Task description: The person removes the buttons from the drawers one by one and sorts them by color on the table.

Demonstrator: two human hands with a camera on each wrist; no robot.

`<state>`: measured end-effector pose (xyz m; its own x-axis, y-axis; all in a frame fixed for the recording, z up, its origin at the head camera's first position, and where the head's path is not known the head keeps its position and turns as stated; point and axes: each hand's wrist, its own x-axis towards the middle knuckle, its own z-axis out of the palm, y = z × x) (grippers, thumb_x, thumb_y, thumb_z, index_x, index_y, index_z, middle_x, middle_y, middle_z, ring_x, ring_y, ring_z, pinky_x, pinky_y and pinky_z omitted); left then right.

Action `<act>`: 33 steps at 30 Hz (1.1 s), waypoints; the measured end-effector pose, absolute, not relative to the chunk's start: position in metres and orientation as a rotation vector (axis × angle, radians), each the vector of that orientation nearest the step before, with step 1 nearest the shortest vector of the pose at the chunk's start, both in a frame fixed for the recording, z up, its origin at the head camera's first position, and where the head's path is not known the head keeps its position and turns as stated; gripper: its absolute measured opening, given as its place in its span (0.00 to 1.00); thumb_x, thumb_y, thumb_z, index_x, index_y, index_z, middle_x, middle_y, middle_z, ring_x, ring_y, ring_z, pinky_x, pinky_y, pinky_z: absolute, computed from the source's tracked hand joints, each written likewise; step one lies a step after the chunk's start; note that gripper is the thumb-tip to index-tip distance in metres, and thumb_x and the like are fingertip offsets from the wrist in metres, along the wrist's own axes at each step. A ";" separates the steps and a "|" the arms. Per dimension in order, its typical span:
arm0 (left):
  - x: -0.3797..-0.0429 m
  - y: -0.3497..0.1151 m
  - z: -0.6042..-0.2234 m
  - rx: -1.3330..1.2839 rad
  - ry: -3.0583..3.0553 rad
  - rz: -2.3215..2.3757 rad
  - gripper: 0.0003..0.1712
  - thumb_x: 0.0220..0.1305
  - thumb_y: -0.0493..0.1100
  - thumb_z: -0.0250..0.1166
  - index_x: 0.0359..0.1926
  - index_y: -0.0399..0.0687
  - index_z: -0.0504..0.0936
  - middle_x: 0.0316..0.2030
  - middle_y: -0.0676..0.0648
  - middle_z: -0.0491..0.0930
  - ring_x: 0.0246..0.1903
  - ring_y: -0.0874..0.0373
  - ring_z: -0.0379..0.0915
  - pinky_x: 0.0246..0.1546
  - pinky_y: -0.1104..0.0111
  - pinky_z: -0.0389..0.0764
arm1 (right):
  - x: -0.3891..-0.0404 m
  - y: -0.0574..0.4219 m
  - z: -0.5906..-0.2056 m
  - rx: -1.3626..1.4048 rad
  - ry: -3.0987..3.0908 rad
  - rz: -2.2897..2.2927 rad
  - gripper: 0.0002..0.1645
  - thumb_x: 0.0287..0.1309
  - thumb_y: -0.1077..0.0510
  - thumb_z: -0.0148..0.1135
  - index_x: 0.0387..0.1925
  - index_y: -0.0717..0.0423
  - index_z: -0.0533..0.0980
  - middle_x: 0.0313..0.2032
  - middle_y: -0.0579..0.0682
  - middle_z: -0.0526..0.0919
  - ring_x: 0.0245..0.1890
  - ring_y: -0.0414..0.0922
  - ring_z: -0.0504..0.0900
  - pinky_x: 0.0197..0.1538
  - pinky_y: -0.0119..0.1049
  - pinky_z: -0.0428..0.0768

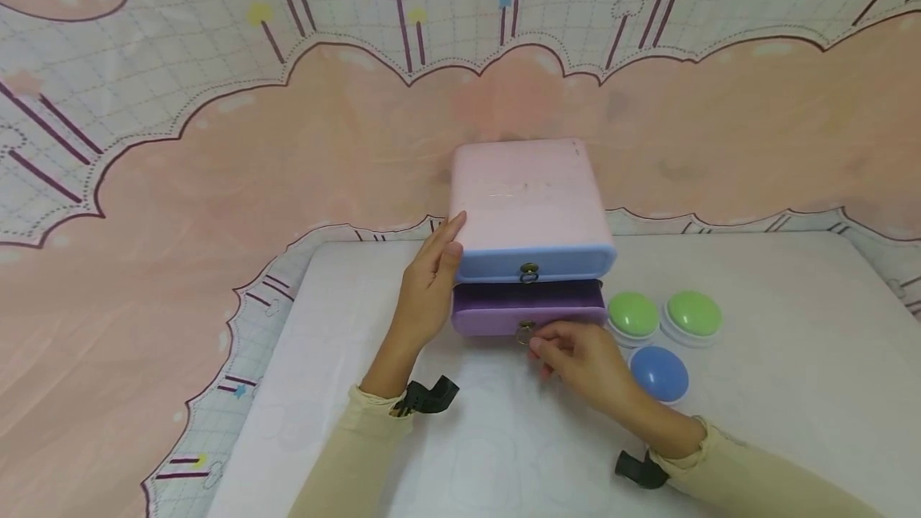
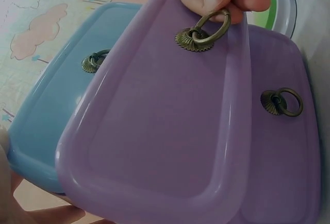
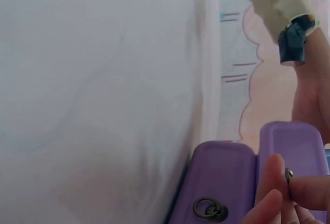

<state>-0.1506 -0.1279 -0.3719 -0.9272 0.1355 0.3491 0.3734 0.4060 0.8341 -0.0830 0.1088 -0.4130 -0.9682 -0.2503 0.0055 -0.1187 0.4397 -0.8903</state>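
A small drawer cabinet [image 1: 528,190] with a pink top stands on the table. Its blue top drawer [image 1: 482,264] is closed, while the purple middle drawer [image 1: 489,324] is pulled out, showing a dark inside. Another purple drawer [image 2: 283,152] sits closed below it, its brass ring hanging free. My left hand [image 1: 426,294] rests along the cabinet's left side, fingers extended. With thumb and fingertips, my right hand [image 1: 586,358] pinches the brass ring pull [image 2: 227,28] of the middle drawer.
Right of the cabinet lie two green-topped round push lights or buttons [image 1: 633,313] [image 1: 694,312] and a blue-topped one [image 1: 659,373], close to my right hand. The white table [image 1: 791,358] meets a patterned cloth [image 1: 345,142] behind the cabinet.
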 end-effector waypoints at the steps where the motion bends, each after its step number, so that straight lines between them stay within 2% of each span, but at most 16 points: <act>1: -0.150 -0.128 -0.372 -0.451 -2.435 -1.533 0.27 0.81 0.60 0.45 0.76 0.69 0.66 0.77 0.58 0.60 0.79 0.56 0.51 0.79 0.53 0.54 | -0.083 0.109 -0.414 -0.327 2.562 -1.565 0.07 0.67 0.60 0.66 0.39 0.61 0.85 0.28 0.54 0.89 0.25 0.48 0.87 0.25 0.30 0.77; 5: -0.151 -0.129 -0.373 -0.451 -2.436 -1.532 0.27 0.81 0.60 0.45 0.76 0.69 0.65 0.77 0.58 0.60 0.79 0.56 0.51 0.79 0.52 0.54 | -0.088 0.109 -0.415 -0.316 2.562 -1.571 0.06 0.68 0.61 0.65 0.38 0.61 0.84 0.29 0.55 0.89 0.25 0.50 0.88 0.27 0.30 0.78; 12: -0.152 -0.129 -0.374 -0.467 -2.418 -1.560 0.26 0.82 0.58 0.46 0.76 0.69 0.66 0.77 0.59 0.61 0.79 0.56 0.51 0.78 0.52 0.57 | -0.098 0.111 -0.410 -0.289 2.540 -1.541 0.08 0.69 0.60 0.64 0.39 0.61 0.84 0.32 0.56 0.90 0.27 0.52 0.89 0.20 0.30 0.70; 21: -0.150 -0.129 -0.372 -0.471 -2.425 -1.555 0.28 0.80 0.62 0.45 0.76 0.68 0.65 0.78 0.55 0.59 0.79 0.50 0.52 0.77 0.51 0.58 | -0.113 0.110 -0.408 -0.248 2.548 -1.501 0.08 0.71 0.58 0.62 0.39 0.58 0.84 0.35 0.57 0.90 0.30 0.54 0.89 0.27 0.32 0.79; 28: -0.150 -0.129 -0.372 -0.472 -2.434 -1.556 0.29 0.80 0.62 0.45 0.77 0.66 0.65 0.78 0.55 0.59 0.80 0.54 0.50 0.78 0.50 0.55 | -0.117 0.108 -0.407 -0.217 2.516 -1.531 0.10 0.70 0.59 0.62 0.41 0.63 0.84 0.36 0.59 0.90 0.30 0.56 0.89 0.26 0.31 0.77; 33: -0.149 -0.129 -0.372 -0.463 -2.447 -1.546 0.29 0.81 0.61 0.44 0.77 0.68 0.64 0.78 0.55 0.59 0.79 0.55 0.50 0.78 0.52 0.56 | -0.118 0.107 -0.408 -0.208 2.534 -1.512 0.10 0.70 0.58 0.63 0.40 0.61 0.85 0.35 0.58 0.91 0.30 0.55 0.89 0.25 0.31 0.77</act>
<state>-0.1493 -0.1291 -0.3715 -0.9285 0.1509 0.3393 0.3712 0.4003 0.8378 -0.1178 0.1065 -0.4080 -0.9734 -0.2128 -0.0847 -0.0265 0.4718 -0.8813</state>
